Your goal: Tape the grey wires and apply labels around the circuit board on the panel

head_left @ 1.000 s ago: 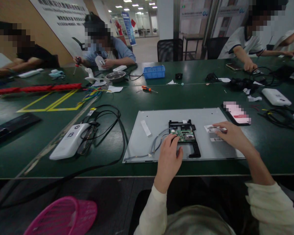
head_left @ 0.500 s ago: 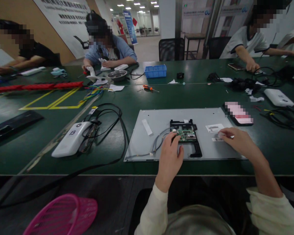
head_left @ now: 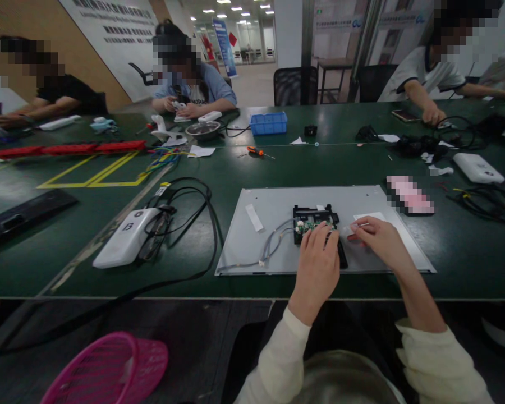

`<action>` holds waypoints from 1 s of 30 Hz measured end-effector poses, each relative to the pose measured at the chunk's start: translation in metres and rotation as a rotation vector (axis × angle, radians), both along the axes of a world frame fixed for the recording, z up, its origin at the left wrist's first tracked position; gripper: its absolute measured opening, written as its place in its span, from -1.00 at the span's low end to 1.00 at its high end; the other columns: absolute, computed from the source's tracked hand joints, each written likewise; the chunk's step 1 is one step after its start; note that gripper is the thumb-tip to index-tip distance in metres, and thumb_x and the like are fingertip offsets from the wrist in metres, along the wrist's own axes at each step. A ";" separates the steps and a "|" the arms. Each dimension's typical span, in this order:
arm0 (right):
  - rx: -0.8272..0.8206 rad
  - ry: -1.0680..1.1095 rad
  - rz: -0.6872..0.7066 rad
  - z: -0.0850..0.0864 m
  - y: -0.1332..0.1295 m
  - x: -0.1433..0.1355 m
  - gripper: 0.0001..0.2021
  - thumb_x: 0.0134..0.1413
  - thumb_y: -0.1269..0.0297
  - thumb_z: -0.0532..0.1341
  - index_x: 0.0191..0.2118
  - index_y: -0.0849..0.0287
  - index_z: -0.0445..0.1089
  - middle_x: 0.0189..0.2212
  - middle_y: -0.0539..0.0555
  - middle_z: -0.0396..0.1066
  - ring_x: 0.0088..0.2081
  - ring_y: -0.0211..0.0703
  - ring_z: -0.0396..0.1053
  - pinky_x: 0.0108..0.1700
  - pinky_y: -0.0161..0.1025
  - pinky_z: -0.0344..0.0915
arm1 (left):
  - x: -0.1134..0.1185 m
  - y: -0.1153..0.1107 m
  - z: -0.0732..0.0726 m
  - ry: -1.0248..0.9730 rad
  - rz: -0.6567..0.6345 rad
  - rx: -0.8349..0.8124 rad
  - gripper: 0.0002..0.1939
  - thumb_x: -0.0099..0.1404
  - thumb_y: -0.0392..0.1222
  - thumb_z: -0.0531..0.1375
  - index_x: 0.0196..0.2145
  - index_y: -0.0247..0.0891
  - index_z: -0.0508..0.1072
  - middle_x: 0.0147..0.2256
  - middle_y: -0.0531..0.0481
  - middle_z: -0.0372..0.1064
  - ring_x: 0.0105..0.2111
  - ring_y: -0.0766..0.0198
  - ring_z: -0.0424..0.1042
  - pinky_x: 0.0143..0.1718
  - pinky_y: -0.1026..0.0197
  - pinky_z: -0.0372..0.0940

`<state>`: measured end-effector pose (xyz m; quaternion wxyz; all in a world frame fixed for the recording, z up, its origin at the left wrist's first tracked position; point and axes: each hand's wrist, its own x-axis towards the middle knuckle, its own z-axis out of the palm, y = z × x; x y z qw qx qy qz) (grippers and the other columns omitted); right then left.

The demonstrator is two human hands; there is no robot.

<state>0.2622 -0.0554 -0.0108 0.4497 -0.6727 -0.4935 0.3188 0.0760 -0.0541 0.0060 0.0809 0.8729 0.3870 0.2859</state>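
Head view shows a big gray panel (head_left: 273,205) lying flat on the green surface (head_left: 235,168), with a black frame (head_left: 343,257) and a green board (head_left: 310,226) on top of it. The left hand (head_left: 318,269) is loose, its bent fingers over the board; I can't tell if they touch. The right hand (head_left: 376,238) pinches a small clear thing (head_left: 348,230), too blurry to name, just right of the frame. Gray wires (head_left: 272,242) run left from the frame, near a white strip (head_left: 254,217).
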 end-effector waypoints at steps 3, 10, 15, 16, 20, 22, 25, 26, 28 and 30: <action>0.094 -0.153 0.007 -0.002 0.004 -0.005 -0.74 0.03 0.05 0.19 -0.36 0.14 0.44 -0.43 0.09 0.53 -0.35 -0.04 0.50 -0.30 -0.16 0.39 | 0.007 -0.001 -0.004 0.035 0.015 -0.002 -0.64 0.35 -0.37 -0.05 0.08 -0.26 0.23 0.13 -0.17 0.21 0.23 0.12 0.09 0.24 -0.07 0.05; 0.170 -0.136 -0.053 -0.012 0.004 -0.003 -0.74 0.00 0.08 0.22 -0.31 0.15 0.50 -0.34 0.11 0.52 -0.32 -0.07 0.45 -0.23 -0.14 0.37 | 0.008 0.000 -0.011 0.075 0.035 0.002 -0.63 0.36 -0.32 -0.04 0.11 -0.29 0.20 0.13 -0.19 0.20 0.20 0.13 0.14 0.23 -0.03 0.07; 0.071 -0.023 -0.051 -0.010 0.002 -0.007 -0.70 -0.03 0.07 0.24 -0.22 0.15 0.46 -0.49 0.05 0.48 -0.53 -0.16 0.37 -0.58 -0.29 0.26 | 0.008 -0.001 -0.012 0.102 0.043 0.001 -0.57 0.34 -0.36 -0.05 0.16 -0.31 0.15 0.14 -0.21 0.17 0.21 0.12 0.12 0.23 -0.04 0.05; 0.063 -0.022 -0.044 -0.009 0.002 -0.008 -0.71 -0.03 0.08 0.24 -0.23 0.15 0.46 -0.50 0.05 0.47 -0.54 -0.17 0.37 -0.59 -0.30 0.25 | 0.008 -0.001 -0.012 0.107 0.038 0.005 -0.56 0.33 -0.37 -0.04 0.16 -0.30 0.15 0.15 -0.22 0.16 0.21 0.11 0.11 0.23 -0.04 0.05; 0.058 -0.080 -0.034 -0.010 0.002 -0.011 -0.78 -0.03 0.13 0.24 -0.28 0.14 0.44 -0.48 0.06 0.50 -0.48 -0.11 0.43 -0.55 -0.27 0.30 | 0.007 -0.002 -0.011 0.132 0.017 0.028 -0.53 0.29 -0.41 -0.02 0.14 -0.20 0.20 0.14 -0.19 0.16 0.21 0.08 0.10 0.21 -0.08 0.06; 0.072 -0.119 -0.035 -0.010 0.003 -0.013 -0.82 -0.03 0.17 0.23 -0.30 0.14 0.44 -0.46 0.07 0.51 -0.43 -0.09 0.46 -0.46 -0.24 0.34 | 0.007 -0.002 -0.011 0.144 0.016 0.034 -0.55 0.28 -0.41 -0.01 0.11 -0.18 0.24 0.13 -0.18 0.16 0.21 0.08 0.10 0.21 -0.08 0.06; 0.099 -0.186 -0.032 -0.009 0.003 -0.016 -0.86 -0.03 0.22 0.22 -0.33 0.13 0.43 -0.45 0.06 0.52 -0.39 -0.09 0.48 -0.31 -0.19 0.37 | 0.007 -0.002 -0.011 0.158 0.027 0.035 -0.57 0.29 -0.40 -0.01 0.10 -0.20 0.26 0.13 -0.19 0.16 0.20 0.08 0.11 0.22 -0.07 0.05; 0.103 -0.208 -0.030 -0.008 0.003 -0.017 -0.87 -0.02 0.23 0.22 -0.33 0.14 0.43 -0.45 0.06 0.52 -0.38 -0.09 0.49 -0.29 -0.18 0.37 | 0.007 -0.002 -0.011 0.163 0.029 0.035 -0.57 0.29 -0.39 -0.01 0.11 -0.20 0.26 0.13 -0.19 0.16 0.20 0.07 0.12 0.22 -0.07 0.06; 0.110 -0.247 -0.027 -0.007 0.002 -0.019 -0.87 0.00 0.23 0.20 -0.34 0.14 0.43 -0.45 0.05 0.51 -0.39 -0.10 0.48 -0.28 -0.18 0.37 | 0.007 -0.002 -0.011 0.174 0.032 0.036 -0.56 0.30 -0.38 -0.01 0.12 -0.20 0.25 0.14 -0.19 0.16 0.19 0.08 0.13 0.21 -0.06 0.06; 0.124 -0.289 -0.024 -0.006 0.001 -0.020 -0.86 0.01 0.23 0.19 -0.33 0.15 0.43 -0.42 0.05 0.50 -0.41 -0.12 0.47 -0.29 -0.20 0.36 | 0.008 -0.003 -0.010 0.187 0.036 0.040 -0.57 0.31 -0.37 -0.01 0.12 -0.20 0.25 0.14 -0.18 0.15 0.19 0.09 0.13 0.22 -0.05 0.06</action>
